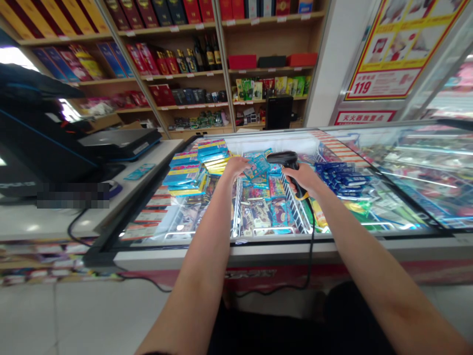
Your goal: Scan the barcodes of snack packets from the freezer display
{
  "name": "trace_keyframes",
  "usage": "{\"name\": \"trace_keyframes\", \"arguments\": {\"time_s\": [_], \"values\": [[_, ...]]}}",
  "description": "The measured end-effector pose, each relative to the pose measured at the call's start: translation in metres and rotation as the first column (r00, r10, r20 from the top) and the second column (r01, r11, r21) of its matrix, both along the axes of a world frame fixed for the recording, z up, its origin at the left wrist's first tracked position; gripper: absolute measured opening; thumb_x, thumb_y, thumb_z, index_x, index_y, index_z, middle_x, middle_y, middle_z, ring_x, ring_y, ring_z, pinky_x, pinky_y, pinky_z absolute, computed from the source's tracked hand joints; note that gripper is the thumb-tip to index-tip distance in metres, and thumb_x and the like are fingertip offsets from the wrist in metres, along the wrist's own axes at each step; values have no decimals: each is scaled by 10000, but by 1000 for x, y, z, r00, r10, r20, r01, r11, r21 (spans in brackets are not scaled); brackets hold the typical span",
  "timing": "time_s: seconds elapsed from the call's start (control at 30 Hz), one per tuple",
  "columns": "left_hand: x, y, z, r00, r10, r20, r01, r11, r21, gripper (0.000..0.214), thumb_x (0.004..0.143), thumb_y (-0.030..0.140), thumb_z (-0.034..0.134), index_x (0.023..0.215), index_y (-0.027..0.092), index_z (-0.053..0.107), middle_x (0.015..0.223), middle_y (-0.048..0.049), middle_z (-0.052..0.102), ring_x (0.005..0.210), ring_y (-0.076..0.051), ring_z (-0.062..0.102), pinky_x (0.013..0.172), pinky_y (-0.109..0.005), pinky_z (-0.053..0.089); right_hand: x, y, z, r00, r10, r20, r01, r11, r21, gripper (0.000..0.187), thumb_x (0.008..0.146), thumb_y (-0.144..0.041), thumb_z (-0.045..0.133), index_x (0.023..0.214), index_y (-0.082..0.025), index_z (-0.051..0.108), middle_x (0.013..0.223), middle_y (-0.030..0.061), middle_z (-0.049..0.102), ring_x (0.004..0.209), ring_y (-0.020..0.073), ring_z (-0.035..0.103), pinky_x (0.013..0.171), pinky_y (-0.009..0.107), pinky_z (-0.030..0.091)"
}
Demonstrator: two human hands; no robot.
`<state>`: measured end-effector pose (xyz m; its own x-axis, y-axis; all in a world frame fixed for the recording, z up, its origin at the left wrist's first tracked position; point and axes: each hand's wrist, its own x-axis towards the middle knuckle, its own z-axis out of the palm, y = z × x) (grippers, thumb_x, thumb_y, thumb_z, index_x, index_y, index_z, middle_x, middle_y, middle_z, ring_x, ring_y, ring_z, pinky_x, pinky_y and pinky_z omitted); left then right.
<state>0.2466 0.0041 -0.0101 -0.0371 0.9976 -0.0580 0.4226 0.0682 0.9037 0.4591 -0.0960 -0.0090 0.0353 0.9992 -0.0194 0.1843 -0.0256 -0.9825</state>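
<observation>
— Grip status?
— My left hand (236, 165) pinches one light-blue flat packet (257, 166) over the white chest freezer (258, 248); my right hand (305, 180) clenches one black plastic handheld scanner (283, 158) beside it.

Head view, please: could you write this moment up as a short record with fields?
Place: shop, at a chest freezer stocked with colourful packets
Left hand: holds a light-blue packet above the freezer
Right hand: grips a black barcode scanner, its head beside the packet
Cable: hangs from the scanner over the freezer's front edge
Left of freezer: counter with a black till
Behind: shelves of boxes and bottles
</observation>
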Motion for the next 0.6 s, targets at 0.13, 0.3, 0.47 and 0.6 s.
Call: {"name": "trace_keyframes", "arguments": {"time_s": [0.13,0.3,0.47,0.6], "values": [[0,-2,2,1000,-5,-23,6,1000,8,287,641,156,694,924,192,720,837,-35,728,871,-192,685,703,-252,537,1,0,-1,1000,-3,2,3,1000,0,244,796,-242,640,614,-202,482,436,-24,483,337,105,443,318,228,372],[1,0,0,999,-24,-30,24,1000,-6,333,630,155,706,959,198,717,870,-24,728,894,-193,679,700,-244,533,3,1,-2,1000,-5,-2,5,1000,3,227,796,-246,643,629,-194,499,461,-19,500,348,104,454,323,227,379],[1,-1,2,999,-34,-26,33,999,-21,375,630,148,713,1002,190,707,961,-29,726,942,-191,665,727,-246,525,3,2,-3,1000,-12,18,12,1000,-6,249,805,-244,633,609,-196,487,437,-17,491,339,106,447,319,231,370],[2,-3,3,999,-35,-30,34,999,-22,368,626,161,722,992,192,703,946,-22,727,925,-180,665,740,-248,521,3,1,-3,1000,-14,-6,14,1000,-2,234,806,-236,638,625,-194,494,457,-12,508,349,103,448,321,230,366]]}}
